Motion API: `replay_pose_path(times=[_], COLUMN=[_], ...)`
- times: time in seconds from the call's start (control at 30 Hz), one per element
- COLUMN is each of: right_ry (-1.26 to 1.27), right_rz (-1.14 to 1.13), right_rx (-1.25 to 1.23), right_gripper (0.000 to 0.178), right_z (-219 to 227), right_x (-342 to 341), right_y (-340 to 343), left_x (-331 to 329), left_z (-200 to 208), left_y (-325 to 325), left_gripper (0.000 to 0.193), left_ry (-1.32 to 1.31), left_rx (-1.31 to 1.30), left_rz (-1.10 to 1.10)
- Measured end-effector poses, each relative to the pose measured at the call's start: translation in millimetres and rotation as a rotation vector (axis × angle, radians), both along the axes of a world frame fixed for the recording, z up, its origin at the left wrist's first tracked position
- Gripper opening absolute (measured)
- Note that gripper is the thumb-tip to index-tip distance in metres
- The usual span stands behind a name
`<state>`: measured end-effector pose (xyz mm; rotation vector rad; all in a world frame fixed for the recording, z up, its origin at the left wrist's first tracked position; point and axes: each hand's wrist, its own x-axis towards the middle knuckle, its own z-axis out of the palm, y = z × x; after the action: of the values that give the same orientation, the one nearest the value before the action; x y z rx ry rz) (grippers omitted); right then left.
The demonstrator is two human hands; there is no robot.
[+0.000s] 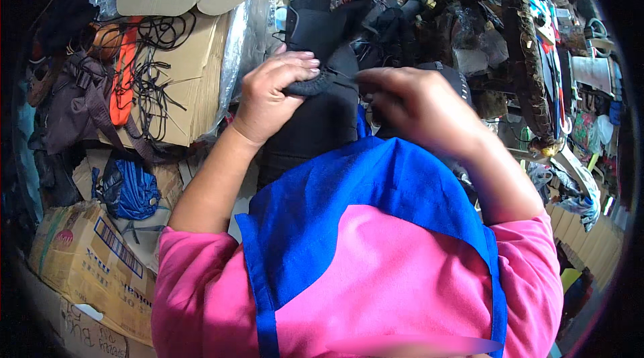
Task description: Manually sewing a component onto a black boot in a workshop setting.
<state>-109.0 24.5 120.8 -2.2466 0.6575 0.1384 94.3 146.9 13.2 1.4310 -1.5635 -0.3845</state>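
A black boot-like piece [320, 28] lies in front of me, its wide round opening at the far end. My left hand [278, 86] is closed on its near left side, with the thumb and fingers over a dark ribbed edge. Just right of that edge is my right hand [419, 103], smeared by motion, its fingers drawn together in a pinch. A thin dark line runs from those fingertips toward the black piece; whether it is thread or a tool I cannot tell. A blue apron [295, 197] covers my lap below both hands.
Left of my arm lie flattened cardboard [201, 76] with tangled black cords [157, 83], a blue crumpled bag [131, 187] and a cardboard box [94, 257]. Clear plastic wrap [251, 36] lines the cardboard's edge. A worn upright post [533, 70] and cluttered goods stand at right.
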Motion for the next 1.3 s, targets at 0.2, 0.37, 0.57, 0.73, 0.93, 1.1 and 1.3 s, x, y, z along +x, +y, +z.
replay_pose_path(times=[0.2,0.37,0.57,0.73,0.93,1.1,1.3], right_ry=[-0.218,-0.191,-0.186,-0.093,-0.116,-0.205,-0.338], right_rz=[-0.12,-0.037,-0.016,-0.022,-0.025,-0.069,-0.097], right_rx=[0.247,0.168,0.091,0.087,-0.023,-0.035,-0.006], right_gripper=[0.031,0.031,0.031,0.03,0.029,0.03,0.03], right_z=[-7,-30,-34,-20,-30,-48,-72], right_x=[-15,1,7,14,14,12,7], right_y=[-3,1,2,3,8,15,20], left_x=[3,1,1,2,0,1,0], left_z=[-2,-2,-2,-3,-2,-3,-1], left_y=[1,0,0,1,0,0,-2], left_gripper=[0.022,0.022,0.023,0.024,0.026,0.026,0.024], left_ry=[0.05,0.089,0.067,0.056,0.073,0.148,0.195], left_rx=[0.018,0.014,0.011,0.01,0.026,0.043,0.061], left_rz=[0.022,0.026,0.023,0.014,0.02,0.047,0.082])
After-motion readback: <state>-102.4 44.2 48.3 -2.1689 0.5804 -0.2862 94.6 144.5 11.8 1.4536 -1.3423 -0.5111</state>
